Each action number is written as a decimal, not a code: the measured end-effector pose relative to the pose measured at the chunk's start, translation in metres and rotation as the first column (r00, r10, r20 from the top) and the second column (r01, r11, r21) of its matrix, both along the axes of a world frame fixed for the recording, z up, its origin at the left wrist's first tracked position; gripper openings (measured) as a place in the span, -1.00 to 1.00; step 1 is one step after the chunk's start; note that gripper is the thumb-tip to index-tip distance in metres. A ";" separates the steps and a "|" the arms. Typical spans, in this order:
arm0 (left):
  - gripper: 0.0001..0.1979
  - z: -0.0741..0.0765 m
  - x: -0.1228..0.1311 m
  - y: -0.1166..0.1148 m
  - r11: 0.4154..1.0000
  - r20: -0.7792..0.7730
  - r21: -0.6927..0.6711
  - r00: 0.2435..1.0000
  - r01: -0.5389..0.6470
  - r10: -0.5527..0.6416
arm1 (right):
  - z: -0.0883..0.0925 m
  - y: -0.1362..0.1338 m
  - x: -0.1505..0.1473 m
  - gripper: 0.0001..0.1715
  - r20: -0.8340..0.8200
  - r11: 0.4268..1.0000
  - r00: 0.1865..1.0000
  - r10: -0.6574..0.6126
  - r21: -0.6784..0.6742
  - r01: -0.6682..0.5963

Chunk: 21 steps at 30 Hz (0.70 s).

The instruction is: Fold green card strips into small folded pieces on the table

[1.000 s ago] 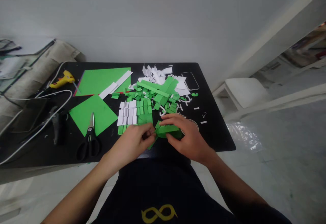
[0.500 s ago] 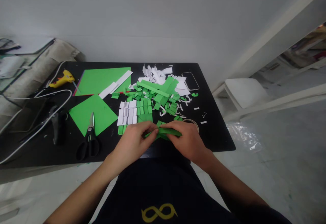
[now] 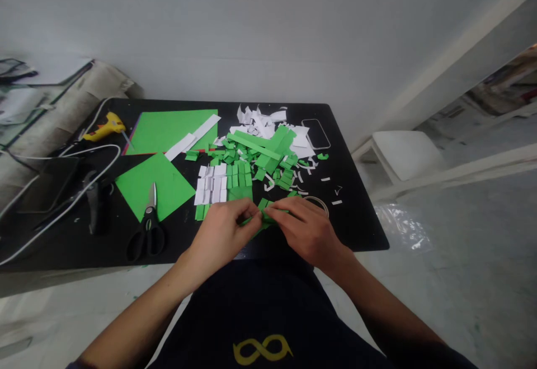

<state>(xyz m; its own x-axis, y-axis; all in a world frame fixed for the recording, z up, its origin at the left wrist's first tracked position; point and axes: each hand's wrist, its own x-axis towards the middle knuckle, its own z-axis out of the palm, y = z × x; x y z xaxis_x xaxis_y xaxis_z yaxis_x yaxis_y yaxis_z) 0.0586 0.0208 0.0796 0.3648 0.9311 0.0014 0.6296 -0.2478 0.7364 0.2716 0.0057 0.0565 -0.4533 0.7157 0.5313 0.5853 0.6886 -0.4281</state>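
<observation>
Close to the table's front edge, a green paper strip (image 3: 267, 219) is pinched between both hands. My left hand (image 3: 229, 223) grips its left end with thumb and index finger. From the other side my right hand (image 3: 308, 228) closes its fingers on the strip, covering much of it. Just behind my left hand lies a green sheet with folded white and green paper pieces (image 3: 213, 183) set in rows. Beyond the hands is a heap of green paper pieces (image 3: 272, 154). A roll of tape (image 3: 322, 203) sits partly hidden behind my right hand.
Black-handled scissors (image 3: 147, 229) rest over a green square sheet (image 3: 155, 184) on the left. Farther left are a yellow glue gun (image 3: 104, 127), a white cable (image 3: 109, 162) and a dark tool (image 3: 95, 204). White scraps (image 3: 262, 120) lie at the back; a white stool (image 3: 405, 154) stands right.
My right hand's fingers have shifted over the green strip, so less of it shows. Both hands stay close together in nearly the same place. The view has shifted slightly.
</observation>
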 end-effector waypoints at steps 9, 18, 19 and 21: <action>-0.78 -0.001 0.000 0.002 0.999 0.013 0.004 0.999 0.041 -0.041 | 0.006 0.007 0.006 -0.68 0.057 0.995 0.996 0.073 -0.072 -0.069; -0.82 -0.001 -0.006 0.003 0.977 -0.027 0.061 0.979 0.202 -0.201 | 0.018 0.013 0.008 -0.73 0.170 0.979 0.972 0.161 -0.152 -0.136; -0.82 0.000 -0.006 0.003 0.975 -0.022 0.067 0.977 0.214 -0.213 | 0.017 0.013 0.007 -0.73 0.171 0.978 0.972 0.161 -0.163 -0.134; -0.82 -0.001 -0.007 0.003 0.971 -0.013 0.079 0.975 0.224 -0.224 | 0.015 0.012 0.005 -0.74 0.165 0.975 0.974 0.155 -0.183 -0.124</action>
